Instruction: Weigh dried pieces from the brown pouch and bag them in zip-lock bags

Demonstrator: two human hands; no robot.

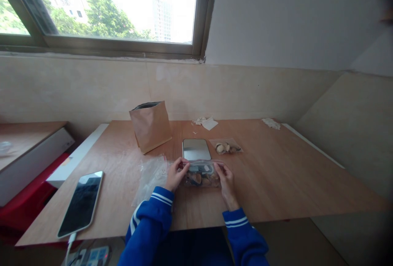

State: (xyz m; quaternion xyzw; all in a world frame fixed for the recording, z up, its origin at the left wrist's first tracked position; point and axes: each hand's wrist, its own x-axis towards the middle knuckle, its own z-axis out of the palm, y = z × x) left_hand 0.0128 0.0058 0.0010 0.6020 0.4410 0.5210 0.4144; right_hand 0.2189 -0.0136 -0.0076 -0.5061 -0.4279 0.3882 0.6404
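Both hands hold a clear zip bag (202, 179) by its top edge, near the front of the table. Brownish dried pieces, perhaps mushrooms, show inside it. My left hand (177, 173) pinches the left corner, and my right hand (225, 176) pinches the right one. Just behind the bag lies a flat silver-topped device (196, 149), like a small scale. To its right rests a second clear bag (227, 147) with several similar pieces in it. Crumpled clear plastic bags (150, 178) lie beside my left hand.
A brown paper pouch (152, 128) stands upright with its top open at the back left. A tablet (82, 202) with a white charging cable (71, 239) lies near the left front edge. White scraps (208, 123) are by the wall, below the window.
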